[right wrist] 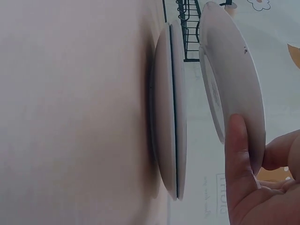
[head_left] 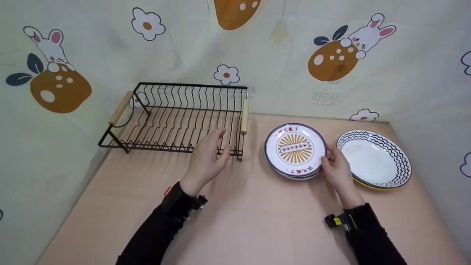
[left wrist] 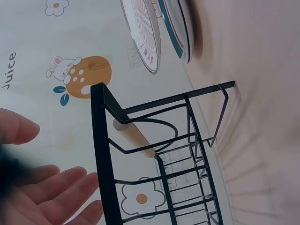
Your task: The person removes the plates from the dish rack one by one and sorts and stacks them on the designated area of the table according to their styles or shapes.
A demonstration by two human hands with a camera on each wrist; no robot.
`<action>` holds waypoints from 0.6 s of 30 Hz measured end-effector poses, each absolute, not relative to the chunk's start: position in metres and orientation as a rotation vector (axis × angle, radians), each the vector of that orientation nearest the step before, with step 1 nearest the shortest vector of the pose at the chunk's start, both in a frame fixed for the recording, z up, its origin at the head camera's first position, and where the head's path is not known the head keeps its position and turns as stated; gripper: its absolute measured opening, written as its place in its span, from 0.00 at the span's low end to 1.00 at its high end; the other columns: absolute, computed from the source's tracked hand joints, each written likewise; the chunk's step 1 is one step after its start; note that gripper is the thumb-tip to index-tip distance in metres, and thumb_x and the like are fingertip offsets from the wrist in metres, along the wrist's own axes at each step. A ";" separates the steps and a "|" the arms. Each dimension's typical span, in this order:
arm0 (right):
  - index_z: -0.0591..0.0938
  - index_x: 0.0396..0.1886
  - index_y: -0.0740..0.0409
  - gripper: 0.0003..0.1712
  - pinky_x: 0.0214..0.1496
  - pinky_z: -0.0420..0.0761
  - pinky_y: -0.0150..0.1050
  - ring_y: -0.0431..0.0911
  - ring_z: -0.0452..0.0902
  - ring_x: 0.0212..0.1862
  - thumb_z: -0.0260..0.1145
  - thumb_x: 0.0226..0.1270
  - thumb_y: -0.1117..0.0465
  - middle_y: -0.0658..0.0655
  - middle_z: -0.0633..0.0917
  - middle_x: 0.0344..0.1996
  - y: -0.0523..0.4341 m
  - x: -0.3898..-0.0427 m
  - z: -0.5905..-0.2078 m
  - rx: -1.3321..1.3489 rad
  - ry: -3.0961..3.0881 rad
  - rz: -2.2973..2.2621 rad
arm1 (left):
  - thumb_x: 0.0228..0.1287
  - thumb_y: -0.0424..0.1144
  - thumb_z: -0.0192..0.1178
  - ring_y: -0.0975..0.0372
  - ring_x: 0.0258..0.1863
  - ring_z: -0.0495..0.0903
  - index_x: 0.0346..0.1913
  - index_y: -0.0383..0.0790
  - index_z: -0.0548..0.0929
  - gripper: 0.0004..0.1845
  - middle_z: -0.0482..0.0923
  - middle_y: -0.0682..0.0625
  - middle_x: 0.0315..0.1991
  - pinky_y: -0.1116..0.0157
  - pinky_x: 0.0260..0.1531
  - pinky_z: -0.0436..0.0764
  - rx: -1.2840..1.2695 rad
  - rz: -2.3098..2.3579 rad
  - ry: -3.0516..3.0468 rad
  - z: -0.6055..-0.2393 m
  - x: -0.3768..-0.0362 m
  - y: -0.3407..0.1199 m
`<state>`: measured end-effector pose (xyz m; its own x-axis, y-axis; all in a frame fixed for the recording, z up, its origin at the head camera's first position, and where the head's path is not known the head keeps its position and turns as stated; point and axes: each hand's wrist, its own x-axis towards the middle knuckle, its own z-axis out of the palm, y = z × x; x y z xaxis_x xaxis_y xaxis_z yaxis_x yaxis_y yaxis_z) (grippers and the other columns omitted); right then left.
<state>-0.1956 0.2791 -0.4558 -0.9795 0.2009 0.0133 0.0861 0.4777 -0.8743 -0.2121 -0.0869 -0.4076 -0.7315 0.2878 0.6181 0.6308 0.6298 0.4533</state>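
My right hand (head_left: 328, 159) pinches the near-right rim of a white plate with a yellow sunburst (head_left: 295, 149). In the right wrist view this plate (right wrist: 229, 93) is tilted up off the stack of plates (right wrist: 168, 112) beneath it, with the thumb on its underside and my right hand (right wrist: 258, 140) at its edge. My left hand (head_left: 222, 141) hovers open and holds nothing, just in front of the right front corner of a black wire dish rack (head_left: 176, 117) with wooden handles. The left wrist view shows the open left hand (left wrist: 56, 164) beside the rack (left wrist: 154, 154).
A zigzag-rimmed plate (head_left: 373, 158) lies on a yellow-edged one to the right of the stack. The beige table (head_left: 250, 221) meets a cartoon-printed cloth backdrop (head_left: 279, 55) at the back and sides. The rack holds no dishes.
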 end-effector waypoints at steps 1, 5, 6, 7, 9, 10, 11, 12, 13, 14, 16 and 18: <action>0.56 0.73 0.75 0.31 0.46 0.79 0.25 0.55 0.74 0.55 0.51 0.74 0.69 0.72 0.75 0.53 0.280 -0.196 -0.456 -0.257 -2.608 1.536 | 0.66 0.35 0.62 0.49 0.56 0.78 0.62 0.26 0.72 0.25 0.78 0.36 0.56 0.54 0.59 0.75 -0.716 -0.921 -2.358 -0.408 -0.212 -0.087; 0.52 0.74 0.75 0.33 0.61 0.76 0.36 0.60 0.68 0.65 0.49 0.75 0.69 0.77 0.68 0.64 0.284 -0.195 -0.459 -0.275 -2.622 1.586 | 0.66 0.34 0.63 0.48 0.56 0.78 0.63 0.25 0.71 0.26 0.78 0.36 0.57 0.53 0.60 0.74 -0.690 -0.914 -2.377 -0.409 -0.212 -0.090; 0.51 0.75 0.75 0.33 0.64 0.74 0.40 0.60 0.66 0.66 0.49 0.75 0.69 0.77 0.66 0.66 0.284 -0.195 -0.459 -0.283 -2.626 1.595 | 0.66 0.34 0.63 0.48 0.57 0.77 0.63 0.25 0.71 0.26 0.78 0.36 0.57 0.53 0.61 0.74 -0.685 -0.913 -2.384 -0.410 -0.211 -0.091; 0.50 0.75 0.75 0.34 0.65 0.73 0.42 0.60 0.65 0.67 0.48 0.75 0.69 0.77 0.65 0.67 0.285 -0.195 -0.459 -0.289 -2.629 1.604 | 0.66 0.34 0.62 0.48 0.57 0.77 0.63 0.25 0.70 0.26 0.77 0.36 0.58 0.52 0.61 0.74 -0.680 -0.912 -2.391 -0.410 -0.211 -0.092; 0.49 0.75 0.74 0.34 0.65 0.74 0.43 0.60 0.65 0.67 0.48 0.75 0.68 0.77 0.64 0.68 0.286 -0.195 -0.460 -0.294 -2.634 1.616 | 0.67 0.34 0.61 0.47 0.58 0.77 0.63 0.25 0.70 0.26 0.77 0.36 0.58 0.52 0.62 0.73 -0.671 -0.909 -2.401 -0.410 -0.211 -0.094; 0.49 0.75 0.74 0.34 0.63 0.75 0.40 0.61 0.65 0.67 0.48 0.75 0.68 0.77 0.64 0.67 0.287 -0.195 -0.460 -0.293 -2.634 1.620 | 0.66 0.34 0.61 0.47 0.58 0.76 0.64 0.25 0.70 0.26 0.76 0.36 0.59 0.52 0.63 0.72 -0.669 -0.908 -2.404 -0.410 -0.211 -0.094; 0.49 0.75 0.74 0.34 0.62 0.76 0.37 0.61 0.66 0.66 0.48 0.75 0.68 0.77 0.64 0.67 0.287 -0.194 -0.460 -0.290 -2.633 1.617 | 0.66 0.34 0.61 0.47 0.58 0.76 0.63 0.25 0.70 0.26 0.76 0.35 0.59 0.52 0.63 0.72 -0.667 -0.908 -2.405 -0.411 -0.211 -0.095; 0.49 0.75 0.74 0.34 0.59 0.77 0.33 0.61 0.66 0.66 0.48 0.75 0.68 0.77 0.65 0.66 0.287 -0.194 -0.460 -0.287 -2.634 1.614 | 0.66 0.34 0.62 0.47 0.58 0.76 0.63 0.25 0.70 0.26 0.76 0.35 0.59 0.52 0.62 0.73 -0.665 -0.903 -2.407 -0.411 -0.211 -0.096; 0.50 0.75 0.75 0.34 0.56 0.77 0.30 0.61 0.67 0.65 0.48 0.75 0.68 0.78 0.66 0.65 0.288 -0.193 -0.460 -0.280 -2.630 1.606 | 0.66 0.34 0.62 0.46 0.58 0.77 0.63 0.25 0.70 0.26 0.76 0.35 0.59 0.52 0.62 0.73 -0.663 -0.894 -2.408 -0.411 -0.212 -0.097; 0.51 0.74 0.76 0.33 0.53 0.77 0.26 0.61 0.68 0.64 0.48 0.75 0.68 0.78 0.67 0.65 0.288 -0.193 -0.460 -0.270 -2.625 1.601 | 0.66 0.35 0.62 0.46 0.57 0.77 0.63 0.25 0.70 0.26 0.77 0.35 0.58 0.51 0.62 0.73 -0.663 -0.888 -2.407 -0.411 -0.212 -0.097; 0.52 0.74 0.77 0.33 0.47 0.77 0.22 0.61 0.70 0.62 0.49 0.75 0.69 0.79 0.69 0.63 0.288 -0.192 -0.461 -0.253 -2.615 1.595 | 0.66 0.35 0.62 0.46 0.56 0.77 0.63 0.24 0.70 0.26 0.77 0.35 0.58 0.51 0.61 0.74 -0.660 -0.875 -2.410 -0.412 -0.212 -0.099; 0.52 0.73 0.78 0.32 0.44 0.76 0.21 0.61 0.71 0.61 0.48 0.75 0.69 0.79 0.70 0.61 0.288 -0.191 -0.461 -0.242 -2.606 1.596 | 0.66 0.36 0.62 0.46 0.56 0.78 0.63 0.24 0.70 0.27 0.77 0.35 0.57 0.51 0.60 0.74 -0.655 -0.867 -2.417 -0.412 -0.212 -0.101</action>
